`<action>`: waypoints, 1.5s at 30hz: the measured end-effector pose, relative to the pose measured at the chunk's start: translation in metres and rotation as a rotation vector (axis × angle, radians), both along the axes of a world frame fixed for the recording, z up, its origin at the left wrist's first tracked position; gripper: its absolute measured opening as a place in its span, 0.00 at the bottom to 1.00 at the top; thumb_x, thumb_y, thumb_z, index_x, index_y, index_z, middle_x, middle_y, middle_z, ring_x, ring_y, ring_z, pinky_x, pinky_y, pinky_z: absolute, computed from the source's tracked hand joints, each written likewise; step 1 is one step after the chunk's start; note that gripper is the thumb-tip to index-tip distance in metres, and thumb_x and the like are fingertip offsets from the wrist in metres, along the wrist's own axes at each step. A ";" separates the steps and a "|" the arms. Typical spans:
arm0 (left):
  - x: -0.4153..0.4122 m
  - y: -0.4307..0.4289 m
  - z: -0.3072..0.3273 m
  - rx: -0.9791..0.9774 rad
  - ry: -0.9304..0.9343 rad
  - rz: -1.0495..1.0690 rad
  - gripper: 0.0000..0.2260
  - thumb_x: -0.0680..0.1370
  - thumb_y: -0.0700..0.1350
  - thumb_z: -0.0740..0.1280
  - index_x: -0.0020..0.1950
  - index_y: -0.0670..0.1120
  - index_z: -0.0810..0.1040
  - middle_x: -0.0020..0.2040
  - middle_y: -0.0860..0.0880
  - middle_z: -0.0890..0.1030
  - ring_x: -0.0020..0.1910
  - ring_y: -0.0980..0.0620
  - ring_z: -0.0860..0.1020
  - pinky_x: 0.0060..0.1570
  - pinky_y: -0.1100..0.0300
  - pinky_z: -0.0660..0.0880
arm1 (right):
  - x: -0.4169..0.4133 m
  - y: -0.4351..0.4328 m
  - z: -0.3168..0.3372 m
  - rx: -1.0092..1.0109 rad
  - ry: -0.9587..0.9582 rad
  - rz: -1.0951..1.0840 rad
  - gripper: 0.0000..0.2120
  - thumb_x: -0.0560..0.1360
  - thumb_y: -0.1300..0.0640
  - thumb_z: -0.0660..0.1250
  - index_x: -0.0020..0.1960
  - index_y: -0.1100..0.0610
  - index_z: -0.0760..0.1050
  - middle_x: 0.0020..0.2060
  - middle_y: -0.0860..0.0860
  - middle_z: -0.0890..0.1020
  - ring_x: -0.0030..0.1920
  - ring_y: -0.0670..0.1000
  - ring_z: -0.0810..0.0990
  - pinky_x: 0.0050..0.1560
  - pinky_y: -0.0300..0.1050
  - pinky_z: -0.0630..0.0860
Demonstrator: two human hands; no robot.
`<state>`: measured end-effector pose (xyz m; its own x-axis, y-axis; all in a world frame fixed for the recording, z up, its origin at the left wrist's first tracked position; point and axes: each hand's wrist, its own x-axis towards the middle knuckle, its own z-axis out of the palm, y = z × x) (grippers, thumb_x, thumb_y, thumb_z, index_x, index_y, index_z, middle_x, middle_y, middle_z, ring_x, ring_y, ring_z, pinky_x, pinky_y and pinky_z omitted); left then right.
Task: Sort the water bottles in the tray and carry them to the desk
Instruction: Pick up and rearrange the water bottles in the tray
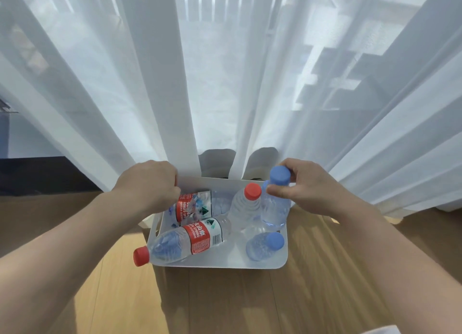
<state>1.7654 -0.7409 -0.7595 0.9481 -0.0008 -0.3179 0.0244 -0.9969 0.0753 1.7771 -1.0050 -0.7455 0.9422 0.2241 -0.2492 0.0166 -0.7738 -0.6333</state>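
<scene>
While we look down past both forearms, we see a white tray (225, 263) sitting on a wooden floor (250, 303), its far edge against a sheer white curtain (225, 83). Our left hand (150, 183) is curled closed over the tray's far left corner, its fingers folded down around the top of a red-labelled bottle (192, 206) lying at the back; whether the fingers clamp the bottle itself or only rest on it, we cannot tell. Our right hand (302, 186) pinches the neck of an upright blue-capped bottle (275, 208) at the tray's far right, thumb and fingers closed just under the cap. Just left of it, touching, stands a red-capped bottle (243, 208). A second red-labelled bottle (190, 241) lies diagonally across the front, its red cap (141, 256) jutting over the near left rim. Another blue-capped bottle (265, 246) sits near the front right corner, tilted toward us.
</scene>
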 end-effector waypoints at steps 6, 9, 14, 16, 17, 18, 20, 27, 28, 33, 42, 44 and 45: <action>0.001 0.000 0.013 -0.071 -0.054 0.018 0.08 0.76 0.53 0.61 0.46 0.50 0.76 0.47 0.50 0.82 0.45 0.51 0.78 0.44 0.57 0.76 | -0.005 -0.016 -0.044 -0.138 0.136 -0.037 0.12 0.66 0.56 0.72 0.47 0.55 0.74 0.44 0.51 0.79 0.45 0.53 0.77 0.44 0.45 0.73; 0.000 0.003 0.014 -0.078 -0.041 0.023 0.08 0.75 0.53 0.62 0.46 0.50 0.76 0.47 0.51 0.82 0.45 0.51 0.78 0.44 0.58 0.76 | -0.013 -0.014 -0.059 -0.208 0.180 -0.022 0.12 0.65 0.57 0.72 0.46 0.52 0.72 0.46 0.50 0.80 0.45 0.51 0.76 0.42 0.42 0.72; -0.027 0.006 -0.024 -0.036 0.266 0.014 0.15 0.74 0.54 0.65 0.57 0.48 0.75 0.50 0.50 0.81 0.47 0.52 0.79 0.48 0.60 0.78 | -0.020 -0.009 -0.070 -0.331 0.216 -0.037 0.12 0.68 0.60 0.70 0.49 0.52 0.71 0.47 0.50 0.78 0.45 0.50 0.74 0.37 0.40 0.68; -0.046 0.010 -0.046 -0.051 0.502 0.018 0.19 0.73 0.55 0.67 0.60 0.48 0.73 0.50 0.51 0.81 0.45 0.55 0.80 0.46 0.65 0.78 | -0.017 -0.005 -0.068 -0.393 0.227 -0.038 0.13 0.68 0.59 0.69 0.51 0.52 0.72 0.48 0.50 0.78 0.45 0.51 0.74 0.41 0.42 0.68; -0.054 0.012 -0.054 -0.059 0.582 0.019 0.19 0.72 0.55 0.68 0.60 0.48 0.72 0.51 0.51 0.80 0.45 0.55 0.79 0.45 0.66 0.77 | -0.015 -0.002 -0.067 -0.434 0.245 -0.017 0.15 0.68 0.59 0.69 0.54 0.53 0.72 0.50 0.51 0.78 0.46 0.51 0.74 0.43 0.42 0.70; -0.060 0.015 -0.063 -0.074 0.619 0.021 0.18 0.72 0.54 0.69 0.59 0.49 0.73 0.51 0.51 0.80 0.45 0.55 0.79 0.44 0.66 0.77 | -0.013 0.002 -0.065 -0.475 0.273 0.006 0.18 0.68 0.59 0.69 0.57 0.54 0.72 0.52 0.52 0.78 0.48 0.52 0.75 0.45 0.43 0.73; -0.067 0.021 -0.078 -0.107 0.603 0.047 0.16 0.71 0.51 0.70 0.56 0.50 0.73 0.49 0.52 0.80 0.45 0.55 0.79 0.45 0.66 0.77 | -0.009 0.008 -0.058 -0.519 0.317 0.012 0.22 0.69 0.60 0.67 0.63 0.56 0.70 0.57 0.54 0.78 0.54 0.53 0.77 0.53 0.46 0.75; -0.071 0.024 -0.086 -0.119 0.458 0.110 0.03 0.76 0.45 0.64 0.46 0.47 0.76 0.37 0.52 0.76 0.33 0.56 0.74 0.29 0.69 0.69 | 0.005 0.023 0.001 -0.375 0.120 -0.133 0.19 0.72 0.61 0.60 0.62 0.55 0.72 0.58 0.52 0.78 0.56 0.54 0.77 0.56 0.48 0.74; -0.069 0.023 -0.082 -0.157 0.466 0.127 0.04 0.75 0.45 0.64 0.47 0.46 0.76 0.37 0.51 0.76 0.32 0.56 0.74 0.29 0.69 0.70 | 0.004 0.025 0.007 -0.339 0.090 -0.151 0.19 0.71 0.61 0.60 0.62 0.54 0.73 0.57 0.52 0.79 0.55 0.54 0.78 0.55 0.48 0.74; -0.061 0.007 -0.053 -0.335 0.355 0.067 0.08 0.76 0.51 0.62 0.52 0.51 0.67 0.44 0.51 0.78 0.34 0.54 0.75 0.34 0.65 0.76 | 0.002 0.035 0.024 -0.200 0.026 -0.110 0.18 0.72 0.63 0.59 0.59 0.53 0.75 0.48 0.48 0.80 0.50 0.49 0.77 0.48 0.40 0.70; -0.053 -0.026 0.006 -0.274 -0.042 -0.346 0.13 0.77 0.52 0.61 0.62 0.55 0.68 0.58 0.55 0.75 0.52 0.53 0.74 0.48 0.65 0.71 | -0.008 0.051 0.021 0.087 0.085 0.064 0.17 0.71 0.68 0.59 0.51 0.52 0.80 0.44 0.46 0.82 0.43 0.44 0.80 0.43 0.30 0.74; -0.051 -0.021 0.028 -0.291 -0.072 -0.379 0.14 0.78 0.50 0.61 0.64 0.57 0.68 0.58 0.58 0.73 0.52 0.57 0.72 0.47 0.71 0.68 | -0.011 0.057 0.011 0.040 0.189 0.189 0.17 0.72 0.67 0.63 0.56 0.53 0.79 0.48 0.46 0.81 0.48 0.44 0.80 0.47 0.30 0.75; -0.050 -0.016 0.040 -0.320 -0.079 -0.371 0.13 0.78 0.49 0.62 0.62 0.59 0.69 0.56 0.60 0.73 0.50 0.59 0.71 0.44 0.73 0.67 | -0.012 0.060 0.007 0.048 0.257 0.239 0.18 0.72 0.65 0.66 0.60 0.53 0.77 0.51 0.46 0.81 0.52 0.45 0.80 0.49 0.33 0.76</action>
<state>1.7154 -0.7573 -0.7196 0.8865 -0.4288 -0.1741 -0.3460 -0.8639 0.3661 1.7647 -0.9453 -0.7385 0.7695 0.4480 -0.4552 0.0293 -0.7368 -0.6755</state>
